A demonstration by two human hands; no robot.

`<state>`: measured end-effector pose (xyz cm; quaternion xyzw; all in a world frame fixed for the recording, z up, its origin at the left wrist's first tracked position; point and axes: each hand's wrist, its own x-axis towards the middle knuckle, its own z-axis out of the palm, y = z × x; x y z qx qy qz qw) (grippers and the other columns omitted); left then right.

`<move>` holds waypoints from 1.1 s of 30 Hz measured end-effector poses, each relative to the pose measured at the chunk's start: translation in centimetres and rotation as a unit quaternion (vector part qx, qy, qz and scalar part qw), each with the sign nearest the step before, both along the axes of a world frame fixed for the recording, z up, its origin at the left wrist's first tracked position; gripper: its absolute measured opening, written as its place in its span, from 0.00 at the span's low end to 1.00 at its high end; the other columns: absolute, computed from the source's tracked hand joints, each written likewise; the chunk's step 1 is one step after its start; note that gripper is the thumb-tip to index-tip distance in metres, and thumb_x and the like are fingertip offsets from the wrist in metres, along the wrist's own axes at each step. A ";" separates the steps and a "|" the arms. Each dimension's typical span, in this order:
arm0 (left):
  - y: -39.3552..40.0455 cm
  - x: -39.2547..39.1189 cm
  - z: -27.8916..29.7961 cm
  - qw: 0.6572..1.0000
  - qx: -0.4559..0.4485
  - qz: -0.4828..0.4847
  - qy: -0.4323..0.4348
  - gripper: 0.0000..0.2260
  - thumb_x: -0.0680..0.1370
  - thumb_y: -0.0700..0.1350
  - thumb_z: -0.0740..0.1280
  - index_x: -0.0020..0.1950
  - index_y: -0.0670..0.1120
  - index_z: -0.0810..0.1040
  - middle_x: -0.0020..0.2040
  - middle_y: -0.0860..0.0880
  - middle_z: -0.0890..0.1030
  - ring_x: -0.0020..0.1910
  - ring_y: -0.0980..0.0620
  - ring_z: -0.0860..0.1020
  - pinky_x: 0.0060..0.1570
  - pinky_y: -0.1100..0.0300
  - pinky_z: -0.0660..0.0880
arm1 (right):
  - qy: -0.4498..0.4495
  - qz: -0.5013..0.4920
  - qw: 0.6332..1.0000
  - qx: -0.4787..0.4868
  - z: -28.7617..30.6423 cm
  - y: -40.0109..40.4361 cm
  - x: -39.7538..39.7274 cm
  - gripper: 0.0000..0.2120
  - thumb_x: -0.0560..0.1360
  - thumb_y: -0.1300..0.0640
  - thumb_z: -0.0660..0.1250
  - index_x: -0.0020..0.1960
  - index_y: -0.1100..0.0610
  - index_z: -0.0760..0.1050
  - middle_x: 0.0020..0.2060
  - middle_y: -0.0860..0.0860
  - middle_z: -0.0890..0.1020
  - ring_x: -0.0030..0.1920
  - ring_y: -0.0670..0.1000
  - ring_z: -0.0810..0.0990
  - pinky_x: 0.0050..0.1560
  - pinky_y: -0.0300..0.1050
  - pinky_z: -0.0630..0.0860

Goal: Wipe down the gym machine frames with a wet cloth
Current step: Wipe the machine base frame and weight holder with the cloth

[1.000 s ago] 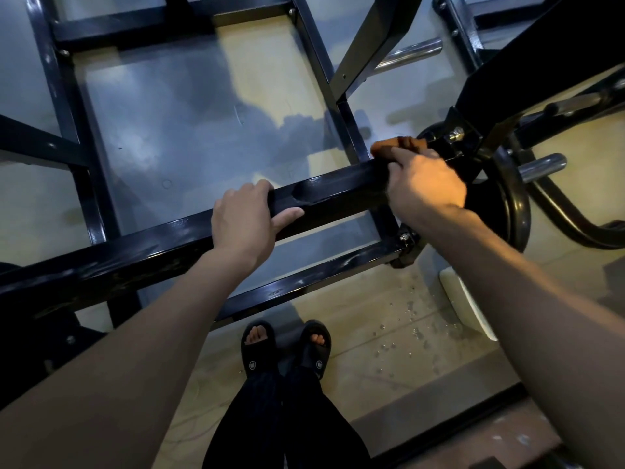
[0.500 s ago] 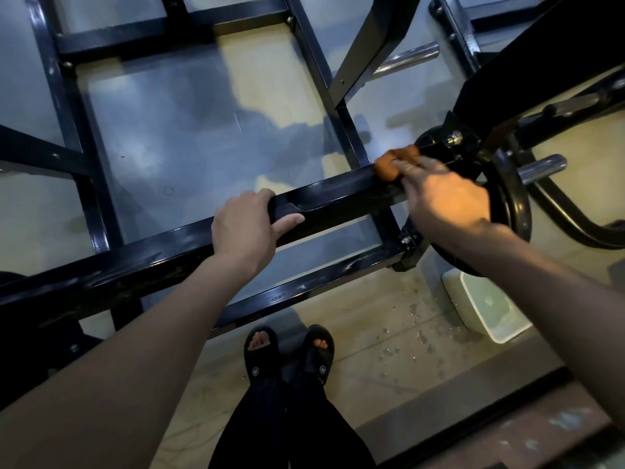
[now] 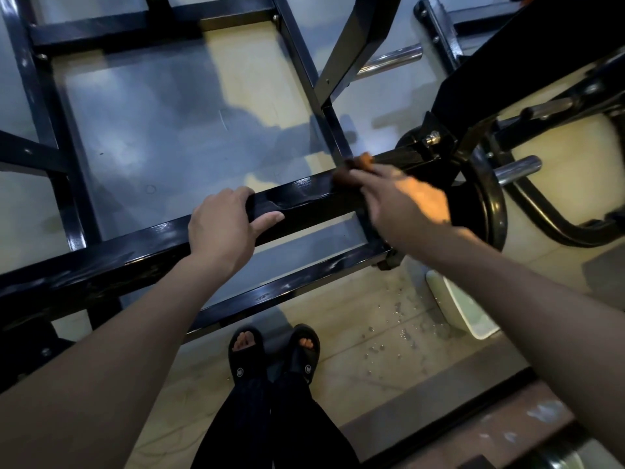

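Both hands on frame bar (image 3: 304, 204) | left (image 3: 223, 231) grips; right (image 3: 406, 201) presses cloth (image 3: 355, 167)

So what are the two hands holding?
Left hand grips the black frame bar around its top. Right hand holds an orange cloth under its fingertips.

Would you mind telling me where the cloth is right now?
In the head view, right of centre, the orange cloth lies under the right hand on the black frame bar.

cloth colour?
Orange-brown cloth, under the right hand on the black frame bar; head view.
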<state>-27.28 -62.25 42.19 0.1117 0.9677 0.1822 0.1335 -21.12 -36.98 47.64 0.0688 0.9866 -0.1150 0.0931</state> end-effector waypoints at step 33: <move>-0.2 0.2 0.4 1.000 -0.013 -0.013 0.021 0.32 0.75 0.72 0.59 0.59 0.45 0.79 0.47 0.45 0.80 0.48 0.39 0.77 0.43 0.48 0.73 | 0.015 0.067 0.996 -0.059 -1.2 -3.5 -1.5 0.18 0.86 0.51 0.58 0.74 0.45 0.73 0.68 0.51 0.77 0.54 0.58 0.82 0.53 0.55 0.80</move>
